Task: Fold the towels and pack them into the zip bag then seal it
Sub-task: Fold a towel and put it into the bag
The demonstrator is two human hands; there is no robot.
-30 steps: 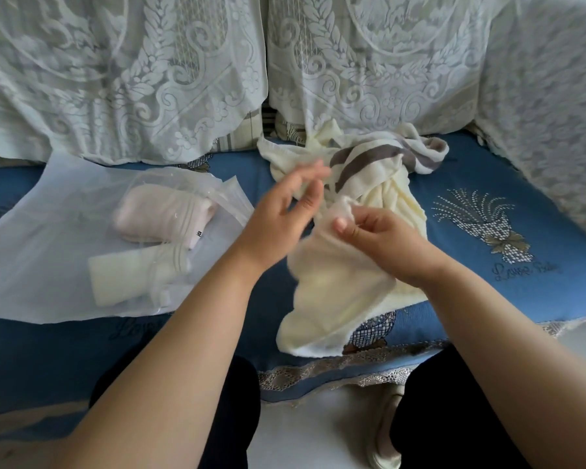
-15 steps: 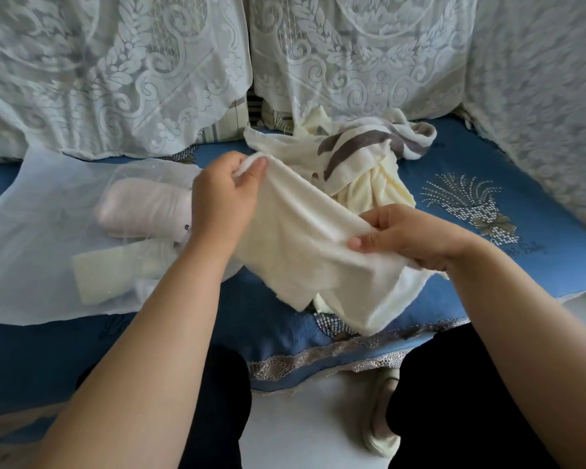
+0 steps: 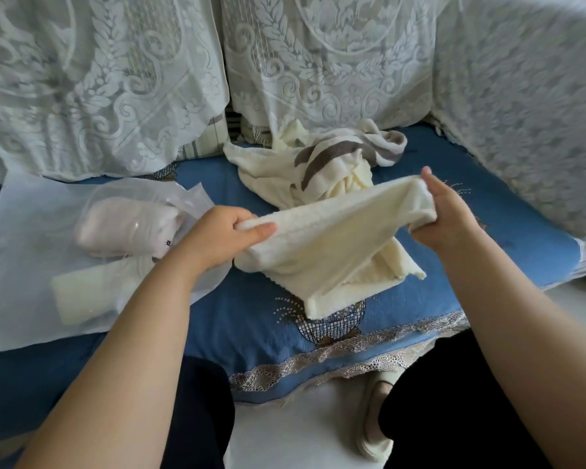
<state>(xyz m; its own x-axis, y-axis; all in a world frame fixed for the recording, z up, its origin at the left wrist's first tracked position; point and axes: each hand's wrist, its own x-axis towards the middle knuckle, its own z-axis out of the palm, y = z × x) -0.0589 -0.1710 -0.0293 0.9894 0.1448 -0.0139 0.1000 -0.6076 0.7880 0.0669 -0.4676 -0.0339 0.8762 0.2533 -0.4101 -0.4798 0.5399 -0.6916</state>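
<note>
Where lace drapes hang point(image 3: 99, 79), blue cushion point(image 3: 268, 333) under towels point(image 3: 325, 170).

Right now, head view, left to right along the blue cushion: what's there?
zip bag with rolled towels inside → left hand → cream towel stretched between both hands → right hand → lace-draped armrest.

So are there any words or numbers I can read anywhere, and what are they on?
Small dark mark on the pink rolled towel inside the zip bag: too small and blurred to read, partly hidden by the left hand.
Nothing else: no readable words or numbers on the cream towel, the striped towel or the blue cushion.
</note>
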